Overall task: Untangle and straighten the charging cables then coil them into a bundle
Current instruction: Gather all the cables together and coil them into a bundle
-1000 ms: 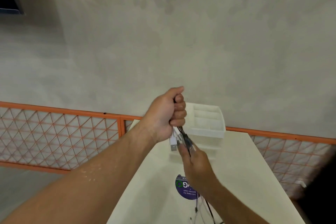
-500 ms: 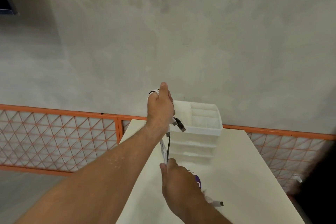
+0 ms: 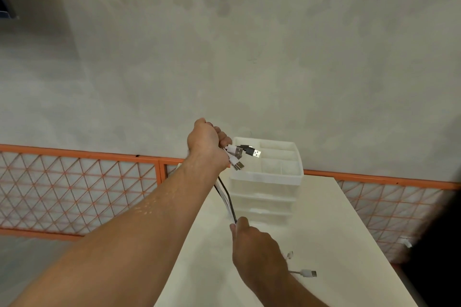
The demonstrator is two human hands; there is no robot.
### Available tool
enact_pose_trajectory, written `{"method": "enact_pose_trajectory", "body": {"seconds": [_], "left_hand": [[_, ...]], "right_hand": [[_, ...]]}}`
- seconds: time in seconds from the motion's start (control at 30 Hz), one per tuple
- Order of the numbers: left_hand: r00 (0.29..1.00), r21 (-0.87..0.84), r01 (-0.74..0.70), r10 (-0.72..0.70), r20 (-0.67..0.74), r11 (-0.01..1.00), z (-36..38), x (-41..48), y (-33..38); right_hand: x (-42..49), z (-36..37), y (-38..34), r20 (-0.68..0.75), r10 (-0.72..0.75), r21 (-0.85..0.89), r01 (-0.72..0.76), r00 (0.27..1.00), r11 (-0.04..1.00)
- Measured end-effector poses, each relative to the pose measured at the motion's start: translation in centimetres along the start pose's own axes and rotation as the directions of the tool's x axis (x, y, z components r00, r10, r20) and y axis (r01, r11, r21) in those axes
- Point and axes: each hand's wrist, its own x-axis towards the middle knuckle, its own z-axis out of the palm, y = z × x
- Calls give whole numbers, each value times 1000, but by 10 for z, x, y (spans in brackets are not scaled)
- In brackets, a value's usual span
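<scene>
My left hand [image 3: 207, 143] is raised above the table's far left corner, fisted around the upper ends of the charging cables. Black and white USB plugs [image 3: 245, 154] stick out to the right of that fist. The black and white cables [image 3: 225, 198] run taut, down and to the right, into my right hand [image 3: 257, 249], which pinches them between thumb and fingers low over the table. Past the right hand, a white cable end with a small plug [image 3: 308, 273] lies on the table, and another white tip [image 3: 289, 255] shows beside my wrist.
A white plastic drawer organiser [image 3: 269, 177] with open top compartments stands at the far end of the cream table [image 3: 324, 219], just right of my left hand. An orange lattice fence [image 3: 74, 182] runs behind the table, under a grey concrete wall.
My hands have drawn apart: the right hand slid down the cables toward me, pulling them straight. The left fist turned, so the USB plugs now fan out to the right.
</scene>
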Motion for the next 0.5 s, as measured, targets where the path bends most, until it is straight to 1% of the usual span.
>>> {"method": "enact_pose_trajectory", "body": {"seconds": [0.1, 0.13, 0.2, 0.23, 0.27, 0.3, 0.33, 0.37, 0.43, 0.47, 0.5], "left_hand": [[1000, 6, -22, 22, 4, 1000, -1, 2, -1], [998, 50, -60, 59, 7, 997, -4, 3, -3], [985, 221, -174, 168, 48, 960, -13, 8, -9], [971, 336, -238, 218, 96, 911, -19, 10, -12], [955, 449, -295, 251, 157, 843, -25, 11, -16], [939, 545, -342, 256, 230, 765, -32, 11, -21], [924, 616, -375, 227, 308, 693, -39, 10, -24], [909, 663, -394, 164, 383, 636, -46, 8, -28], [853, 722, -442, 0, 522, 533, -56, 3, -32], [814, 748, -497, -64, 578, 440, -60, 0, -34], [776, 761, -567, -104, 622, 317, -64, -4, -35]], "right_hand": [[1, 1, 2, -16, -38, -62, 37, 999, 997], [-1, 1, 1, -12, -55, -65, 54, 998, 996], [-6, -8, -2, -14, -90, -54, 89, 996, 995], [-7, -15, -3, -30, -99, -54, 98, 995, 994], [-7, -23, -2, -79, -139, -85, 132, 987, 988], [-5, -33, 2, -143, -198, -167, 174, 970, 971], [-4, -45, 6, -184, -243, -234, 198, 952, 952], [-4, -55, 9, -155, -267, -263, 221, 951, 939], [1, -72, 22, -12, -289, -291, 274, 957, 917], [4, -80, 27, 42, -293, -304, 292, 955, 907], [6, -90, 32, 70, -303, -324, 309, 950, 894]]}}
